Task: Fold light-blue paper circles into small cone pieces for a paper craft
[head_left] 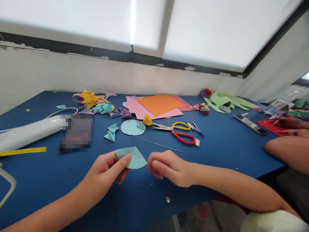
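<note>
My left hand (109, 169) pinches a folded piece of light blue paper (135, 158), thumb on top and fingers underneath. The pointed right end of this paper meets my right hand (169, 166), whose fingers are curled closed. Whether those fingers grip the tip or anything else is hidden. Just beyond lie light blue paper circles (129, 127), with a small folded blue piece (140, 126) on them. More folded blue pieces (112, 132) sit to their left. A thin wire (161, 143) stretches across the table behind my right hand.
Scissors (172, 129) with yellow and red handles lie open beyond my hands. Colored paper sheets (156, 104) are stacked behind them. A white power strip (31, 132) and a blurred dark item (77, 133) are at left. Another person's hand (293, 124) and a phone (250, 124) are at right.
</note>
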Motion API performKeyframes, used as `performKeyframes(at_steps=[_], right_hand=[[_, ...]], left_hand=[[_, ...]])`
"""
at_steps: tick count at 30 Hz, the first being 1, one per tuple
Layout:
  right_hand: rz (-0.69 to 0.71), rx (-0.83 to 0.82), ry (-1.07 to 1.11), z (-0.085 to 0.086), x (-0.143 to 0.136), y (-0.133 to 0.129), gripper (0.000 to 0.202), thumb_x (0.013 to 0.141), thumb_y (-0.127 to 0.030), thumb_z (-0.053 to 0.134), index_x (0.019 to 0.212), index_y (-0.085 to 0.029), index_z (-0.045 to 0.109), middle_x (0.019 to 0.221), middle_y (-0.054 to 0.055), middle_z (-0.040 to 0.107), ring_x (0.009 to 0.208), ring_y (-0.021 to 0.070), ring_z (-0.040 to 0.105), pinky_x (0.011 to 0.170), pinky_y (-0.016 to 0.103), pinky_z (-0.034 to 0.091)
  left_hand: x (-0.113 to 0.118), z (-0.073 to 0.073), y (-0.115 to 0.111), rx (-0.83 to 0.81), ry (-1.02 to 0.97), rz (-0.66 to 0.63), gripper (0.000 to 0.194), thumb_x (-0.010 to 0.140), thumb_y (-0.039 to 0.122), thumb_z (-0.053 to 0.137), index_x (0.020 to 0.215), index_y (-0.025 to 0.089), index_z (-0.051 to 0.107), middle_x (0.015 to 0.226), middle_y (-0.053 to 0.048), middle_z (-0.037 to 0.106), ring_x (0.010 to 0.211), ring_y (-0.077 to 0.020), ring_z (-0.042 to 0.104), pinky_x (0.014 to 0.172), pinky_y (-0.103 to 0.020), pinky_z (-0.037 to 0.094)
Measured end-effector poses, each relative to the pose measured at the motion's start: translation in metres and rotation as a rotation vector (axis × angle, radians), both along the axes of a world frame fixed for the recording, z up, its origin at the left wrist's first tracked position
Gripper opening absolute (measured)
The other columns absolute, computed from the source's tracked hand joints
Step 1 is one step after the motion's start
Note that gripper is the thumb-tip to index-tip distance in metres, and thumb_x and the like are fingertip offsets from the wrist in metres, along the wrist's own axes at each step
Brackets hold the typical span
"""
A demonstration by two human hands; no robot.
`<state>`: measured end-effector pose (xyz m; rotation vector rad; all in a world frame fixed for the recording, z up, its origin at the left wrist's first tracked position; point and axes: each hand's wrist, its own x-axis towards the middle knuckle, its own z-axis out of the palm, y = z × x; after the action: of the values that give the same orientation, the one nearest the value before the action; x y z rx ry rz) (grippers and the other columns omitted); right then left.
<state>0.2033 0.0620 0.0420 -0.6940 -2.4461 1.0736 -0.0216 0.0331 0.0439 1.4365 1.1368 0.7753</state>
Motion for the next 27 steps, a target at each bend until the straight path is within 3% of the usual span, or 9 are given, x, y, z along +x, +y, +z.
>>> performKeyframes(at_steps=[2,4,7,10,12,17,19,23,27], right_hand=[[-0.084,0.627,0.020,-0.003,0.002,0.005,0.033,0.091,-0.039,0.046,0.114,-0.015,0.049,0.096,0.010,0.062,0.080,0.0168,0.059,0.067,0.030,0.047],[-0.065,1.105,-0.034,-0.007,0.004,0.009,0.032,0.088,-0.027,0.053,0.119,-0.023,0.049,0.110,0.010,0.060,0.092,0.0207,0.058,0.070,0.033,0.047],[0.051,1.362,0.003,-0.010,0.005,0.010,0.016,0.085,-0.017,0.055,0.101,-0.018,0.061,0.104,0.006,0.063,0.094,0.0201,0.059,0.066,0.030,0.048],[0.099,1.336,0.073,-0.012,0.003,0.007,0.010,0.085,-0.014,0.053,0.090,-0.013,0.062,0.097,0.007,0.065,0.092,0.0196,0.060,0.065,0.029,0.048],[0.058,1.222,0.119,-0.014,-0.001,0.003,0.011,0.085,-0.014,0.051,0.092,-0.013,0.059,0.094,0.008,0.065,0.090,0.0192,0.060,0.068,0.030,0.049],[-0.109,0.646,0.230,-0.017,-0.013,-0.009,0.010,0.083,-0.014,0.049,0.093,-0.015,0.050,0.093,0.010,0.060,0.083,0.0140,0.058,0.072,0.026,0.051],[-0.128,0.488,0.232,-0.017,-0.015,-0.013,0.010,0.084,-0.014,0.047,0.094,-0.016,0.049,0.093,0.010,0.059,0.082,0.0131,0.057,0.072,0.025,0.050],[-0.174,0.375,0.250,-0.018,-0.014,-0.016,0.009,0.087,-0.015,0.046,0.095,-0.018,0.050,0.087,0.006,0.060,0.077,0.0118,0.056,0.070,0.023,0.049],[-0.146,0.386,0.276,-0.019,-0.013,-0.015,0.010,0.087,-0.014,0.046,0.095,-0.017,0.050,0.088,0.007,0.059,0.080,0.0124,0.056,0.072,0.024,0.050]], left_hand=[[-0.002,-0.001,0.003,-0.028,-0.023,0.013,0.039,0.081,0.052,0.053,0.063,0.017,0.051,0.049,0.004,0.046,0.046,-0.0089,0.042,0.043,-0.019,0.032],[0.000,-0.002,0.002,-0.065,-0.013,-0.060,0.039,0.082,0.052,0.051,0.065,0.017,0.051,0.048,0.005,0.045,0.045,-0.0081,0.040,0.042,-0.018,0.029],[0.005,-0.002,-0.001,-0.108,0.033,-0.155,0.043,0.086,0.054,0.042,0.066,0.017,0.050,0.051,0.004,0.044,0.047,-0.0085,0.039,0.041,-0.018,0.027],[0.007,0.000,-0.003,-0.021,0.106,-0.089,0.042,0.088,0.054,0.039,0.070,0.017,0.051,0.056,0.004,0.044,0.051,-0.0102,0.042,0.044,-0.019,0.031],[0.007,0.000,-0.004,0.090,0.171,-0.045,0.036,0.087,0.050,0.043,0.074,0.018,0.054,0.060,0.004,0.045,0.055,-0.0110,0.044,0.049,-0.020,0.036],[0.007,-0.003,-0.011,0.359,0.317,-0.072,0.026,0.090,0.038,0.042,0.076,0.019,0.056,0.063,0.003,0.051,0.057,-0.0119,0.045,0.052,-0.022,0.037],[0.009,-0.004,-0.016,0.435,0.319,-0.053,0.024,0.090,0.035,0.042,0.077,0.020,0.056,0.066,0.002,0.055,0.057,-0.0121,0.047,0.053,-0.022,0.038],[0.009,-0.004,-0.021,0.512,0.301,0.042,0.020,0.090,0.033,0.042,0.085,0.021,0.058,0.070,0.001,0.061,0.061,-0.0132,0.055,0.056,-0.021,0.044],[0.004,-0.008,-0.019,0.647,0.338,0.068,0.025,0.091,0.028,0.042,0.114,0.024,0.050,0.087,0.000,0.064,0.068,-0.0127,0.060,0.060,-0.020,0.048]])
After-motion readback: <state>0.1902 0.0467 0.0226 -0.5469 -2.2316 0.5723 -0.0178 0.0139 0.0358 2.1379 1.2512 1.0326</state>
